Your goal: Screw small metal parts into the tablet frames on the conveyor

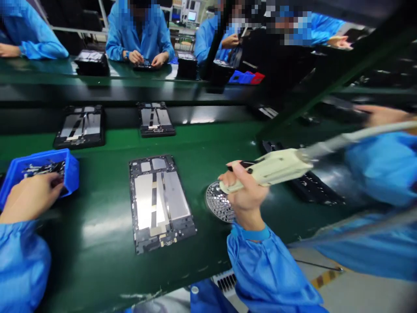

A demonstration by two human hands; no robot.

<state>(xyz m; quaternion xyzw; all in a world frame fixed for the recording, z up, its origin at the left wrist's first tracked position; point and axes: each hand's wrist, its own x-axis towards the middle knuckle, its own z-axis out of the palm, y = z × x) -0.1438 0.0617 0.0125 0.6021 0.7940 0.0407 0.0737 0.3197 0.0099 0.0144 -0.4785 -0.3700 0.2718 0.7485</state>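
Two long green tables cross the scene: the near table (81, 269) carries the work, while co-workers in blue smocks sit at the far table (39, 68). In the middle of the near table, a dark device housing (159, 204) with silver panels lies flat, left of the right hand. Two similar housings (80, 127) sit farther off, and a dark flat unit (314, 187) lies to the right. A blue plastic bin (70, 174) stands at the left, and the left hand (31, 195) reaches into it, fingers curled down among small metal parts (42, 168); whether they grip anything cannot be told. The right hand (244, 191) is closed firmly around a cream electric screwdriver (270, 171), whose tip it hides and whose grey cable (355, 137) runs off to the right. Beneath that hand lies a round perforated metal dish (219, 202), and a blue strap (250, 234) circles the wrist. The risks are close at hand: a tug on the cable or a loose grip could swing the screwdriver onto the silver panels and mark them, while pressure on the bin's rim could tip it, scattering small parts across the table and into the open housing.
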